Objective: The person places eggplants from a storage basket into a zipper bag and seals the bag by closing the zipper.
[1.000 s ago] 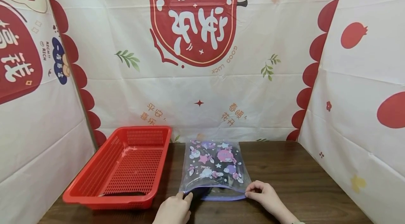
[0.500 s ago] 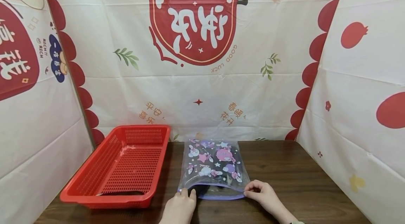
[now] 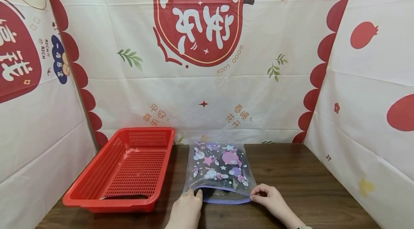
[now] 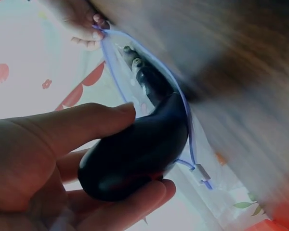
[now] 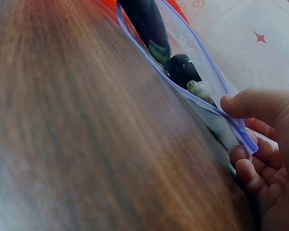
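Observation:
A clear zip bag printed with pink and purple cartoon figures lies on the table, its purple-edged mouth parted toward me. My left hand holds a glossy dark eggplant between thumb and fingers, partly through the bag's mouth. The eggplant's green stem end points into the bag in the right wrist view. Inside lie another dark eggplant and a pale greenish stem end; most of the contents are hidden. With thumb and fingers, my right hand pinches the right corner of the bag's mouth.
A red plastic basket stands on the left of the brown wooden table. One long dark thing lies at its near end, partly hidden by the rim. Printed white cloth encloses the back and sides.
My left hand has moved slightly right and forward, bringing the eggplant farther into the bag's mouth. The right hand keeps its pinch on the corner, nearly still.

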Motion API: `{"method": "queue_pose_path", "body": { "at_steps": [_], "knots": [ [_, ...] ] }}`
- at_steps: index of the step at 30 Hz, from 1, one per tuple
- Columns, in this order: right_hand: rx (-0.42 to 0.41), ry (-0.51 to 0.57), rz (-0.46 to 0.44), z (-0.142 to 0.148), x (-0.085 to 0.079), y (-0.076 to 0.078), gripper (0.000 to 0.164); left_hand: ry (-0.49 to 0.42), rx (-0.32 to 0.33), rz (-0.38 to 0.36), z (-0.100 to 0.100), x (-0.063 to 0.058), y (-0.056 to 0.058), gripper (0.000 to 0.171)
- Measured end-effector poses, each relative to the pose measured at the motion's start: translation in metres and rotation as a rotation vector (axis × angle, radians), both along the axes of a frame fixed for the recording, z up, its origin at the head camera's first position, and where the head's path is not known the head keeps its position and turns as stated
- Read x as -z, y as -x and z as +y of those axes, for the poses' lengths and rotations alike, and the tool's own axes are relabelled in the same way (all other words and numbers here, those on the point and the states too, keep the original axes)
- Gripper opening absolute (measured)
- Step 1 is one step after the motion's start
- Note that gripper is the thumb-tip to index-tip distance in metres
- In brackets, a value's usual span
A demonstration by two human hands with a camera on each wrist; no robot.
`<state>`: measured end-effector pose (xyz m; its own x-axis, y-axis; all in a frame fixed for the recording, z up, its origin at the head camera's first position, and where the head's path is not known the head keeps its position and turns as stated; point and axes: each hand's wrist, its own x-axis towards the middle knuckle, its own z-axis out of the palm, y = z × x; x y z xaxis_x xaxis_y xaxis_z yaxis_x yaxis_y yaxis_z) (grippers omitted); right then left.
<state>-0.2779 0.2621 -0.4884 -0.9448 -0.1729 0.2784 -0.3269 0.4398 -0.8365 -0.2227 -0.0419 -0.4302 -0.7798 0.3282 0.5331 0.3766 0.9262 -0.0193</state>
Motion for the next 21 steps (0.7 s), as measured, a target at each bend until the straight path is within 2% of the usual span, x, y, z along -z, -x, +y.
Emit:
{"method": "queue_pose_path", "body": {
  "at_steps": [8,15,21],
  "knots": [
    [-0.002,-0.005,-0.015,0.0002,0.0011,-0.0011,0.008,0.004,0.005,-0.068,-0.0005,-0.0079,-0.0009,0.045],
    [-0.003,-0.007,0.005,0.0002,0.0003,-0.0005,0.008,0.016,0.027,-0.057,0.001,-0.0089,0.0016,0.04],
    [-0.009,-0.018,0.034,0.0011,0.0021,-0.0015,0.008,0.005,0.023,-0.125,0.0027,-0.0097,0.0012,0.037]
  ]
}}
